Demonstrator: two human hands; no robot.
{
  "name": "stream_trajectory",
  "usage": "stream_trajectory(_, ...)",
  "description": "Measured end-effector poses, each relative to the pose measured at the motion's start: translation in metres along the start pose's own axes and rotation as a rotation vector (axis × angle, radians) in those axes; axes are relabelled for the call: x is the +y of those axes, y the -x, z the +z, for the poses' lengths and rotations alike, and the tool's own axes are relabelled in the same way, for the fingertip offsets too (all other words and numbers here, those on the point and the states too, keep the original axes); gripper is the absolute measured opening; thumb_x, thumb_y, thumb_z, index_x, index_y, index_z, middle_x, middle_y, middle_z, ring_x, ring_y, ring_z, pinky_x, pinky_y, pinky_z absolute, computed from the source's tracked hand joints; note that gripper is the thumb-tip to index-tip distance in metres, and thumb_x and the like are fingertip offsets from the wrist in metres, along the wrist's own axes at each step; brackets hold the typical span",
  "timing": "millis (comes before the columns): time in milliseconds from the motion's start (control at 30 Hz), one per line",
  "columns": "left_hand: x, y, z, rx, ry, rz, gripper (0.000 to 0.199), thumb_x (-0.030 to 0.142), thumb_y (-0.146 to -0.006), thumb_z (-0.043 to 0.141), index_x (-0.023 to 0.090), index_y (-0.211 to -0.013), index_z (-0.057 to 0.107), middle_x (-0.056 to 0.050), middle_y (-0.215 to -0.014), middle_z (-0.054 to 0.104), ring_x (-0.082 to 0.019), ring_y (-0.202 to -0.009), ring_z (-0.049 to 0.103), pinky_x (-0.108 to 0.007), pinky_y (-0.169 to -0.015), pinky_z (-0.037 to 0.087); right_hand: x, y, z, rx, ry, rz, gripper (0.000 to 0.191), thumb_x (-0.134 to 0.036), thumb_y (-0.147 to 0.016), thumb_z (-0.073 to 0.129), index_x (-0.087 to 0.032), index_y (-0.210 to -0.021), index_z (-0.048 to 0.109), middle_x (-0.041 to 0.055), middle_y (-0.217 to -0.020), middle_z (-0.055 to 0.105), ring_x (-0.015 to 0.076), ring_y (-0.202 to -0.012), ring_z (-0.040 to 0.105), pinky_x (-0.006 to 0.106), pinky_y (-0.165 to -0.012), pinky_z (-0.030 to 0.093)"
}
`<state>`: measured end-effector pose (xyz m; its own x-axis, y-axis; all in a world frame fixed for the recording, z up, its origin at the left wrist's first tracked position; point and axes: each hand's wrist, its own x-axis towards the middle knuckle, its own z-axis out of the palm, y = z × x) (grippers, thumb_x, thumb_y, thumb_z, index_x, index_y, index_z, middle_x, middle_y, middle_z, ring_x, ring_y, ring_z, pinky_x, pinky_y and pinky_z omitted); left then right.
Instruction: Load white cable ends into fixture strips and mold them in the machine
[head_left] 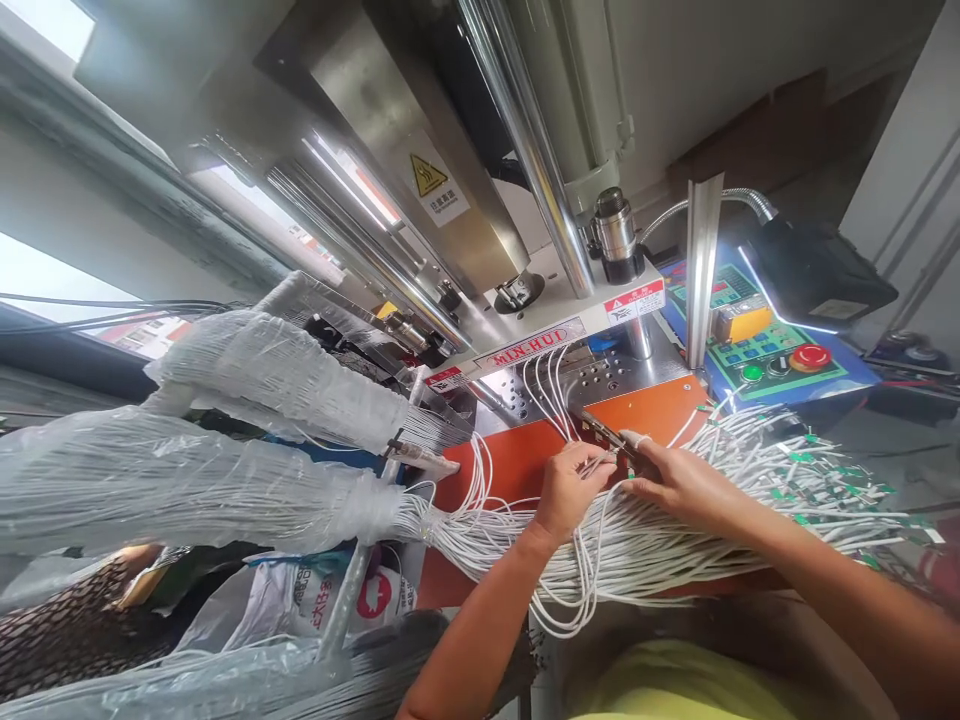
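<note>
From where I stand, the person is bent over a mass of thin white insulated wires [637, 545] that spills across an orange-red table [495, 470] beneath a steel press stamped MIN HUI [529, 345]. The wires look light and limp, sagging in loose loops over the table edge, so they would probably slip and snarl if grabbed by the handful; a small group taken close to the ends seems the surest hold. Their far ends, off to the right, carry small green tabs [806, 462] that look fragile and easily bent. The left hand [570, 490] reaches in from the lower left, wrist turned, with thumb and fingers pinched together on a few strands near the press. The right hand [679, 485] comes across from the right, forearm low over the bundle, fingers curled around slim metal pliers [604, 437] whose tips point up and away toward the press, though part of the grip is hidden. The two hands nearly touch. To the left lie thick bundles of similar wire wrapped in clear plastic film [225, 385], with a white printed plastic bag [315, 600] below them. Beyond the press, on the right, stands a green control panel with a red stop button [810, 357].
</note>
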<state>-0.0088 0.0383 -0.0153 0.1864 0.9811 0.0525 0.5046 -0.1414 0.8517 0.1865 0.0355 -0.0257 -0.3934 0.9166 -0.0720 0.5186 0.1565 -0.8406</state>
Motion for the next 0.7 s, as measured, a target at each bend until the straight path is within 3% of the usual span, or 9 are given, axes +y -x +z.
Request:
stream_trajectory(100,0.002,-0.010,-0.006,-0.025,0.166,-0.063,0.017,0.026,-0.081,0.066,0.017,-0.095,0.067,-0.005,-0.091,0.069,-0.015,-0.083,0.065,-0.026,-0.078,0.050,0.002,-0.001,0.000,-0.003,-0.026,-0.002,0.060,-0.049,-0.082,0.056,-0.026,-0.137,0.046,0.0069,-0.105,0.070,0.0267,-0.094,0.065,0.034,-0.079,0.048)
stream_trajectory(167,0.004,-0.017,-0.009,-0.022,0.288,-0.122,0.022,0.031,-0.086,0.059,0.016,-0.102,0.061,-0.003,-0.079,0.068,-0.012,-0.070,0.063,-0.023,-0.068,0.050,0.004,-0.001,0.000,-0.003,-0.044,0.005,0.062,-0.050,-0.081,0.056,-0.025,-0.138,0.046,0.0071,-0.106,0.070,0.0271,-0.095,0.065,0.036,-0.081,0.048)
stream_trajectory(300,0.007,-0.028,-0.014,0.012,0.339,-0.149,0.027,0.036,-0.089,0.055,0.016,-0.107,0.056,0.003,-0.065,0.062,-0.006,-0.047,0.046,-0.018,-0.049,0.038,0.005,-0.001,0.003,0.001,-0.066,0.013,0.065,-0.050,-0.081,0.055,-0.025,-0.140,0.044,0.0079,-0.106,0.070,0.0281,-0.096,0.065,0.037,-0.082,0.048)
stream_trajectory(500,0.007,-0.030,-0.019,0.071,0.303,-0.125,0.015,0.030,-0.087,0.056,0.016,-0.091,0.060,-0.005,-0.081,0.072,-0.008,-0.059,0.057,-0.018,-0.054,0.043,0.006,-0.001,0.004,0.021,-0.052,0.012,0.064,-0.050,-0.081,0.056,-0.027,-0.139,0.045,0.0070,-0.107,0.071,0.0281,-0.096,0.066,0.036,-0.081,0.049)
stream_trajectory(633,0.006,-0.021,-0.021,0.067,0.199,-0.044,0.018,0.027,-0.081,0.067,0.017,-0.096,0.067,-0.006,-0.089,0.075,-0.014,-0.080,0.068,-0.025,-0.077,0.052,0.005,0.000,0.002,0.010,-0.047,0.026,0.064,-0.051,-0.081,0.056,-0.026,-0.139,0.046,0.0064,-0.106,0.071,0.0274,-0.094,0.066,0.035,-0.080,0.049)
stream_trajectory(700,0.005,-0.015,-0.022,0.065,0.116,-0.001,0.015,0.026,-0.079,0.070,0.018,-0.092,0.072,-0.006,-0.090,0.075,-0.017,-0.085,0.069,-0.027,-0.081,0.053,0.004,0.001,0.002,0.010,-0.041,0.036,0.064,-0.051,-0.081,0.055,-0.026,-0.139,0.045,0.0070,-0.108,0.070,0.0275,-0.096,0.066,0.035,-0.080,0.049)
